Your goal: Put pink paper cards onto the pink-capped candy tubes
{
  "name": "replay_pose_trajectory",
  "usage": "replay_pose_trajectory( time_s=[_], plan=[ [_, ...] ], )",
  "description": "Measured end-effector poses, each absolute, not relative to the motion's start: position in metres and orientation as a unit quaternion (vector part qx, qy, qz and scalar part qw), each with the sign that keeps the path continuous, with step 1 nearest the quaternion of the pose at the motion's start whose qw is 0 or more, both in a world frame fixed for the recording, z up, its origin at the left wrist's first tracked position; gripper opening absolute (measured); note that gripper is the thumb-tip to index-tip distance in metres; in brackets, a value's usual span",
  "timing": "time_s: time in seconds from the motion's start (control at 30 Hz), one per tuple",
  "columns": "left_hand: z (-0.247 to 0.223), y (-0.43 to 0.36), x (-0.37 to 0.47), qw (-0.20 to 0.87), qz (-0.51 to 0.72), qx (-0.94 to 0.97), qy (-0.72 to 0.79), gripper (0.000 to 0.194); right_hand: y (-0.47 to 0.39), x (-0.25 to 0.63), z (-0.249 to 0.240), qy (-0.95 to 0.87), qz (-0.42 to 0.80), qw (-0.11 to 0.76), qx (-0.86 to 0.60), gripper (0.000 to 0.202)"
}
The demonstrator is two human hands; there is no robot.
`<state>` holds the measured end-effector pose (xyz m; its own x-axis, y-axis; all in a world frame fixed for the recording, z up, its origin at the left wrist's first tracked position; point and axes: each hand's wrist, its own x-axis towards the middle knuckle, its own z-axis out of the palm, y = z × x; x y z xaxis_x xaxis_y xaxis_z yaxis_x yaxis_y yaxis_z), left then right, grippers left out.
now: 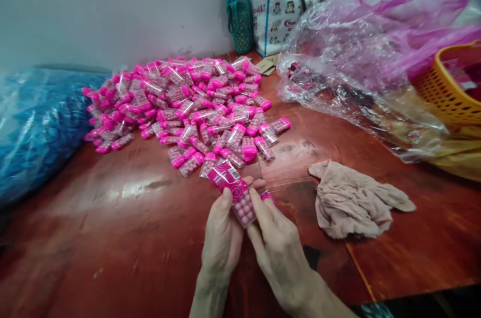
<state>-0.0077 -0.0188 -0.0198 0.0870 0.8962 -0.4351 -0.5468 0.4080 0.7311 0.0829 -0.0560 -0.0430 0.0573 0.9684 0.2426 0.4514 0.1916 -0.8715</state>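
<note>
Near the table's front, a clear pack of pink balls (pixel 244 209) with a magenta printed label (pixel 230 180) is held between both hands. My left hand (pixel 223 230) grips its left side, thumb on the front. My right hand (pixel 276 233) pinches its right side, and another magenta printed piece (pixel 269 199) shows behind those fingers; how it is held is partly hidden. Just beyond the hands lies a large heap of small clear containers (pixel 203 102) with bright pink caps and pink balls inside.
A crumpled beige cloth (pixel 353 200) lies right of my hands on the red table (pixel 131 238). Blue plastic bag (pixel 37 127) at left; clear and pink plastic bags (pixel 361 52) and a yellow basket (pixel 447 87) at right. A white tote (pixel 278 20) stands by the wall.
</note>
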Motion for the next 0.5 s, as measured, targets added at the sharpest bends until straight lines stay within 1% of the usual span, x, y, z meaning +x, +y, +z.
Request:
replay_pose_trajectory(
  time_s=[0.07,0.1,0.17,0.2,0.27,0.33,0.4,0.5],
  plan=[
    [-0.018,-0.017,-0.008,0.712,0.504,0.181,0.455,0.035,-0.056,0.081,-0.036,-0.562,0.431,0.470,-0.527,0.045],
    [-0.018,-0.017,-0.008,0.710,0.504,0.181,0.457,0.034,-0.056,0.081,-0.032,-0.518,0.509,0.470,-0.502,0.042],
    [-0.018,-0.018,-0.009,0.708,0.499,0.193,0.462,0.034,-0.055,0.078,-0.028,-0.430,0.623,0.465,-0.459,0.027],
    [-0.019,-0.019,-0.008,0.706,0.496,0.203,0.463,0.033,-0.055,0.077,-0.028,-0.395,0.650,0.466,-0.452,0.024],
    [-0.020,-0.021,-0.006,0.704,0.489,0.225,0.464,0.034,-0.057,0.075,-0.029,-0.352,0.656,0.475,-0.468,0.028],
    [-0.021,-0.024,-0.003,0.705,0.480,0.239,0.463,0.036,-0.060,0.073,-0.032,-0.329,0.633,0.495,-0.496,0.029],
    [-0.021,-0.027,-0.001,0.710,0.470,0.254,0.459,0.039,-0.064,0.072,-0.035,-0.314,0.619,0.508,-0.510,0.030],
    [-0.020,-0.030,0.001,0.715,0.450,0.273,0.459,0.037,-0.068,0.072,-0.037,-0.312,0.618,0.509,-0.512,0.029]
  ],
)
